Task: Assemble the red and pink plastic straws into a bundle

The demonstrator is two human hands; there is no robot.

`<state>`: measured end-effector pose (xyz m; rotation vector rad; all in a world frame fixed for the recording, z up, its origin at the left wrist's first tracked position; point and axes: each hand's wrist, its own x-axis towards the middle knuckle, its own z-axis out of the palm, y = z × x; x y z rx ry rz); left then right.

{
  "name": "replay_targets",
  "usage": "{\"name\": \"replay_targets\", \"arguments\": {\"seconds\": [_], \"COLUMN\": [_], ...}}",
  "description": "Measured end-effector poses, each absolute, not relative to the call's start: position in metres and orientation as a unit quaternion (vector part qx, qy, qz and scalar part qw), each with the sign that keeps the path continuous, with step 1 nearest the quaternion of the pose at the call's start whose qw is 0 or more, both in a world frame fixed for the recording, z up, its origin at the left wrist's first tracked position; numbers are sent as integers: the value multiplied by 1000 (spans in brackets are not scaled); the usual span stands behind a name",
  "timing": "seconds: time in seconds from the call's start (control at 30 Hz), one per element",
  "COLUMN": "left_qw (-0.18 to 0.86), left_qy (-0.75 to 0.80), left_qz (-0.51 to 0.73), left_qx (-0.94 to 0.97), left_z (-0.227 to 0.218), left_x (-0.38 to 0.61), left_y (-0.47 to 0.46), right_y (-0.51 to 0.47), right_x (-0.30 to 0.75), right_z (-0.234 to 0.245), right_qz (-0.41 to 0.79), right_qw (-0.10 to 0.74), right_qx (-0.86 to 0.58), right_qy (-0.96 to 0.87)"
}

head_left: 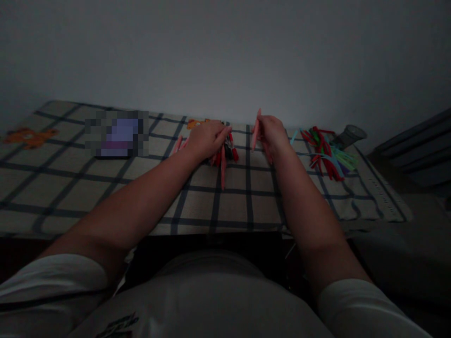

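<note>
My left hand (207,139) rests over a bunch of slim red, black and pink pens (231,149) on the checked cloth, with its fingers curled over them. One pink pen (223,170) sticks out from under it towards me. More pink pens (179,143) show on the wrist's left side. To the right, my right hand (274,133) pinches a pink pen-like stick (257,128), held roughly upright. A second pink piece (268,151) shows below that palm, partly hidden. The dim light blurs the finer detail of both grips.
A checked tablecloth (155,202) covers the table against a plain wall. On the left lies a phone-like device (121,136), partly pixelated. At right, red, green and blue strips (326,155) lie beside a grey cup-like container (350,135) on its side. Orange bear figures (30,137) mark the cloth.
</note>
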<state>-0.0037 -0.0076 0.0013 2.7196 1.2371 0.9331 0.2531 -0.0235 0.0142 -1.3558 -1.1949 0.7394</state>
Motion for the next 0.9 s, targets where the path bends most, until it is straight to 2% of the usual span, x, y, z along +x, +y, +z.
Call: {"name": "replay_targets", "arguments": {"seconds": [0.1,0.27,0.37,0.7,0.9], "left_qw": [6,7,2,9,20], "left_qy": [402,397,400,436,429], "left_qz": [285,278,283,237,236], "left_qx": [870,874,872,868,872], "left_z": [1,-1,-3,7,10], "left_x": [-3,-1,-1,1,1], "left_y": [-7,-4,-2,-11,-12], "right_y": [-25,-37,-41,-51,-54], "right_x": [266,268,263,254,252], "right_z": [13,22,24,30,31], "right_qz": [251,92,70,13,-6], "right_qw": [514,350,284,139,102], "right_qx": [-634,-743,-773,-814,-819], "right_qy": [-520,-564,-563,-564,-565]}}
